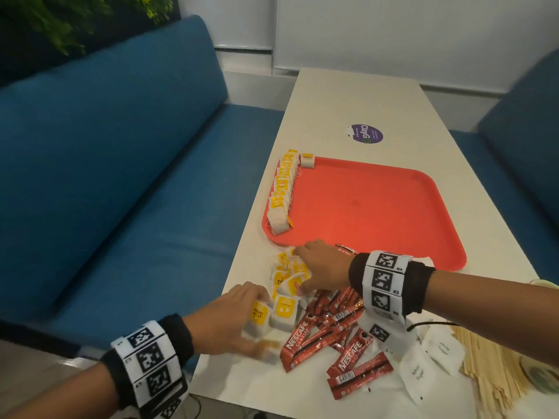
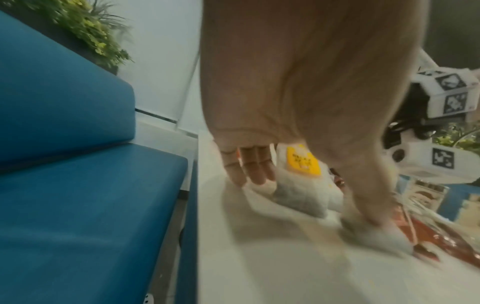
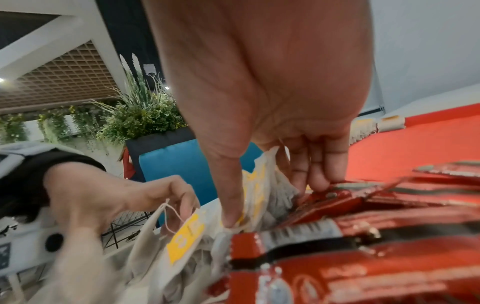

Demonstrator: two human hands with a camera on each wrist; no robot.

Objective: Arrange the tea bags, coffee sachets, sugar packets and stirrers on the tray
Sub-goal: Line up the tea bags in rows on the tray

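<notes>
A red tray (image 1: 372, 207) lies on the white table (image 1: 357, 98), with a row of yellow-tagged tea bags (image 1: 282, 189) along its left edge. In front of the tray lies a loose pile of tea bags (image 1: 286, 275). My right hand (image 1: 298, 270) reaches into the pile, thumb and curled fingers (image 3: 315, 174) gripping a bunch of bags. My left hand (image 1: 257, 322) holds tea bags (image 2: 301, 181) between fingers and thumb at the pile's near side. Red coffee sachets (image 1: 329, 337), white sugar packets (image 1: 423, 361) and wooden stirrers (image 1: 490, 370) lie loose to the right.
A blue bench seat (image 1: 127, 207) runs along the table's left edge, another (image 1: 520, 152) on the right. A purple sticker (image 1: 366, 133) is on the table beyond the tray. Plants (image 1: 75, 16) stand behind the left bench. Most of the tray floor is bare.
</notes>
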